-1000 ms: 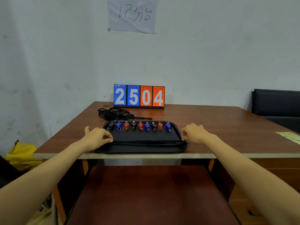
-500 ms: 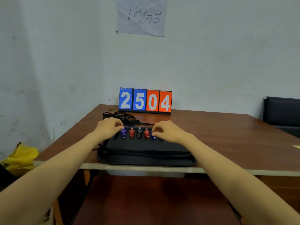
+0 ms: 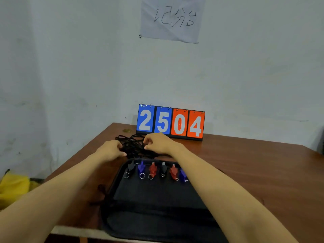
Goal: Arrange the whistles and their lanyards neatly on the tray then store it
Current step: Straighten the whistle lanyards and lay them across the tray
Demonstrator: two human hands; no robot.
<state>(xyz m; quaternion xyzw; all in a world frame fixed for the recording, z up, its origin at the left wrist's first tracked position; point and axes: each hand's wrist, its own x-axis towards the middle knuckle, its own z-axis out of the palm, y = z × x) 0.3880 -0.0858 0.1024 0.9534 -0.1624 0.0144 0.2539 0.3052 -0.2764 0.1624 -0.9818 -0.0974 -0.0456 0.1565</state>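
Black cord lanyards (image 3: 135,146) are lying tangled just beyond the tray, both hands working into them.
The person's left hand (image 3: 110,149) is curling its fingers into the heap's left side while the right hand (image 3: 159,142) is pinching strands on its right. The heap is sitting on the brown wooden table (image 3: 245,163), between the black rectangular tray (image 3: 157,199) and a blue-and-orange flip scoreboard (image 3: 171,121). Black, blue and red plastic whistles (image 3: 152,170) are lining the tray's far edge. Lifting the knot whole is risking a trailing loop snagging whistles out of line or the tangle tightening. The tray also appears to be overhanging the table's near edge.
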